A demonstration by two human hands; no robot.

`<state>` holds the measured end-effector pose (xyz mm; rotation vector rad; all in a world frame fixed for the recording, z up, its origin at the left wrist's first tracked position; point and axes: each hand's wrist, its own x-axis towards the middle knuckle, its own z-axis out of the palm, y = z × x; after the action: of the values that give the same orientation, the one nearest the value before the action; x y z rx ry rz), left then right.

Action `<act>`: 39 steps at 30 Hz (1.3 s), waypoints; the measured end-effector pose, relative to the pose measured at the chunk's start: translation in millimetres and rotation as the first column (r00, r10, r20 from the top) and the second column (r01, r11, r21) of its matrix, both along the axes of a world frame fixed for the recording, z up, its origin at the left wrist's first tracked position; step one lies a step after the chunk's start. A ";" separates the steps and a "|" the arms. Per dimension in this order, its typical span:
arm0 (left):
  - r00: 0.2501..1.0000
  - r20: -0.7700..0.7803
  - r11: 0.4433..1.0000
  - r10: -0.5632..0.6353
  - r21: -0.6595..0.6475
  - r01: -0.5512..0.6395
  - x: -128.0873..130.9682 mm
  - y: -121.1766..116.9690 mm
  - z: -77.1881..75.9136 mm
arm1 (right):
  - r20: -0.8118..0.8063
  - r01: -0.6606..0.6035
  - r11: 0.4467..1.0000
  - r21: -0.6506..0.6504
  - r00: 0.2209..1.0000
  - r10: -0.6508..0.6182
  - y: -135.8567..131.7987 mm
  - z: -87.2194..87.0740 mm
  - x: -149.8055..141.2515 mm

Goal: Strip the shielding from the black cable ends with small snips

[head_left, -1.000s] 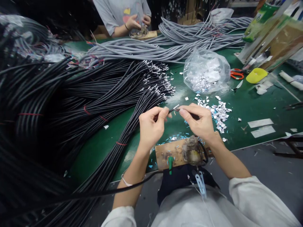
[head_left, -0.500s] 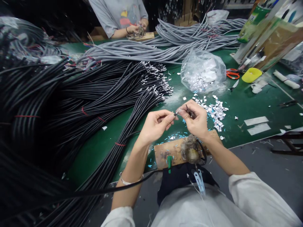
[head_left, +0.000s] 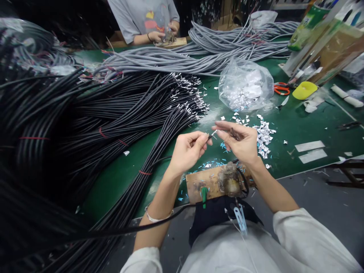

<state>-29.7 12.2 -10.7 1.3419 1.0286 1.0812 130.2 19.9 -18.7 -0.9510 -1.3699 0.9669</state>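
From here, the left hand (head_left: 189,151) pinches the black cable (head_left: 210,137) above the green table (head_left: 301,129); whether the right hand (head_left: 241,142) grips, I can't tell. Likely light, springy: I'd hold behind its delicate white wires (head_left: 215,132).

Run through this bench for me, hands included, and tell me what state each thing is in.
Left hand: closed on a black cable
Right hand: at the cable's pale tip, grip unclear
Black cable: pale tip exposed
Cable bundles: lying, tied with red bands
Grey cables: heaped loosely
Silvery scraps: scattered
Plastic bag: holding similar scraps
Wooden board: stained
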 end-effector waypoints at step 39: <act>0.941 -0.271 0.933 0.202 0.345 -0.101 17.7 5.0 -28.4 | 0.058 0.327 0.942 -0.073 0.945 -0.323 23.7 0.4 20.6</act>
<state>-12.0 17.2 -39.0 1.7608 1.2330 1.2270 150.9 43.7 -18.3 -1.2241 -1.1689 0.7566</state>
